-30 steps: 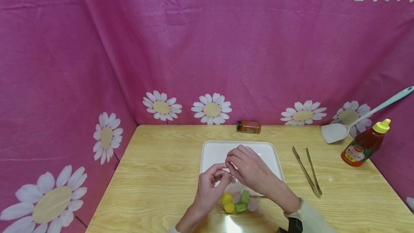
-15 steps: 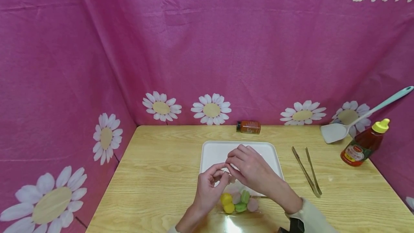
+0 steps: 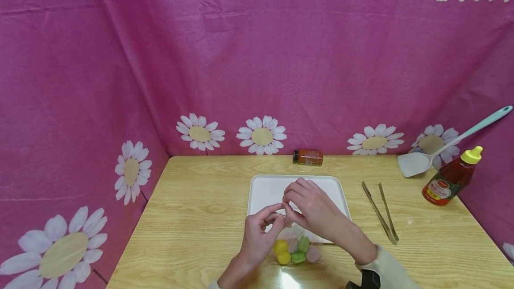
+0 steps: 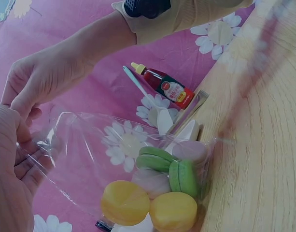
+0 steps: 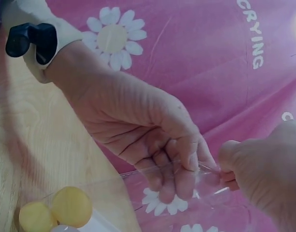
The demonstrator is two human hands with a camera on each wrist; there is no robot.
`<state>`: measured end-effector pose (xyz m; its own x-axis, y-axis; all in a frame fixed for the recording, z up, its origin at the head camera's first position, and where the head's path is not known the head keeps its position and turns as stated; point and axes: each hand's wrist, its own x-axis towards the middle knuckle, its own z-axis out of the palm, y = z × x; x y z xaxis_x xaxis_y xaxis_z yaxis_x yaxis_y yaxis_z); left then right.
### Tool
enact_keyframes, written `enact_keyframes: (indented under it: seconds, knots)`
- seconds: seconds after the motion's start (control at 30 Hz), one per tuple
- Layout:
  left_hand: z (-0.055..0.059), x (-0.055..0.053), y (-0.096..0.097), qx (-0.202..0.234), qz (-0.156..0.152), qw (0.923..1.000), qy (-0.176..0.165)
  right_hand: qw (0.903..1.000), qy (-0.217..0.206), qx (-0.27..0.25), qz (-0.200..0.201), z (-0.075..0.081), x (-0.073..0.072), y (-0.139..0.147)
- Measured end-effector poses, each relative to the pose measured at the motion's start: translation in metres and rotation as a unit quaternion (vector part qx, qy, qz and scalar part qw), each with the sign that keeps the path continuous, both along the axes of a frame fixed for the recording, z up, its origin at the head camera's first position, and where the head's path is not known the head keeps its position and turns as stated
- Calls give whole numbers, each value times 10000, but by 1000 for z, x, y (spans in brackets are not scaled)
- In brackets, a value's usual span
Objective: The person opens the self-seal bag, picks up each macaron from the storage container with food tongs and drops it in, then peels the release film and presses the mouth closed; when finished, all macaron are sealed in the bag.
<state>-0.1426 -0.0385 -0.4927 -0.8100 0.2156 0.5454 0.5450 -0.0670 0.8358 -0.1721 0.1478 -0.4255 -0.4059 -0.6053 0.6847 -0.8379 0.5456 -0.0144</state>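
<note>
Both hands pinch the top edge of a clear plastic bag [image 4: 85, 169]. Inside it, toward the bottom, are yellow macarons [image 3: 281, 252], green macarons [image 4: 182, 179] and pale pinkish ones [image 3: 313, 253]. My left hand [image 3: 259, 235] holds the bag's top from the left, thumb and index finger meeting at the film. From the right, my right hand [image 3: 313, 211] pinches the film close beside the left fingertips. Seen from the right wrist, the left hand [image 5: 152, 130] has its other fingers curled behind the transparent film, while the right hand [image 5: 268, 169] fills the right edge.
Behind the hands lies a white tray [image 3: 265, 188], partly covered by them. Metal tongs [image 3: 381, 213] are to its right. Farther right are a spatula [image 3: 415, 164] and a red sauce bottle [image 3: 447, 184] with a yellow cap. A small dark-capped jar [image 3: 309, 157] lies at the back edge.
The right fingertips have shifted slightly to the right along the bag's top edge. Left hand, bag and macarons stay nearly in place.
</note>
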Motion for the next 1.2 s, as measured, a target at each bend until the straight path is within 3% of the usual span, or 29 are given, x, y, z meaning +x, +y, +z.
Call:
enact_keyframes:
  seconds: [0.3, 0.5, 0.73, 1.2]
  knots:
    - [0, 0, 4, 63, 21, 9999, 144, 9992, -269, -231, 168, 3, 0, 7]
    - [0, 0, 5, 144, 26, 9994, 304, 9982, -446, -391, 41, 4, -1, 14]
    - [1, 1, 5, 147, 14, 9999, 50, 9973, -452, -569, -34, 4, -2, 25]
    - [0, -2, 2, 9, 38, 9999, 136, 9935, -647, -930, -136, 9, -3, 52]
